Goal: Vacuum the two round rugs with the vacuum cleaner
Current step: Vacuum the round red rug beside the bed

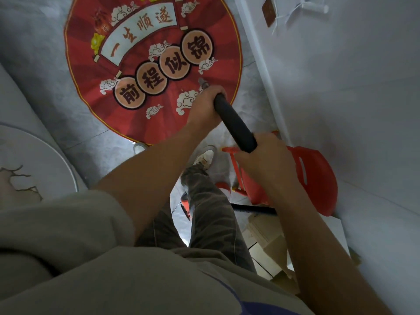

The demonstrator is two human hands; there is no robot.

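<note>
**Head view, looking down.** A round red rug (pixel 159 105), printed with white clouds and dark characters, lies flat on the grey tiled floor (pixel 45 53) at far centre-left. A second rug is not in view.

The rigid black vacuum wand (pixel 234 123) slants from near right to far left. Its grey metal nozzle tip (pixel 201 83) is over the right part of the rug; whether it touches the surface cannot be told.

The left hand (pixel 205 105) wraps the far end of the wand, fingers curled fully round it. The right hand (pixel 266 155) grips the near end, fingers likewise closed round the tube.

A black hose (pixel 254 209) shows near, beside the right forearm. The cleaner body is not clearly seen. A red plastic chair (pixel 316 176) stands just right of the hands, near the white wall (pixel 341 87). A round white tabletop (pixel 34 155) lies at the left.

**Handling, as judged.**
- **Wand:** it looks stiff and fairly light. A two-handed hold, spaced as here, should give good control of the tip.
- **Hose:** it is probably flexible and may drag or snag on the chair legs.
- **Rug:** it appears thin and soft, so suction could lift or ruck it, chiefly at the edge. Strokes from the centre outward would likely keep it flat.
</note>
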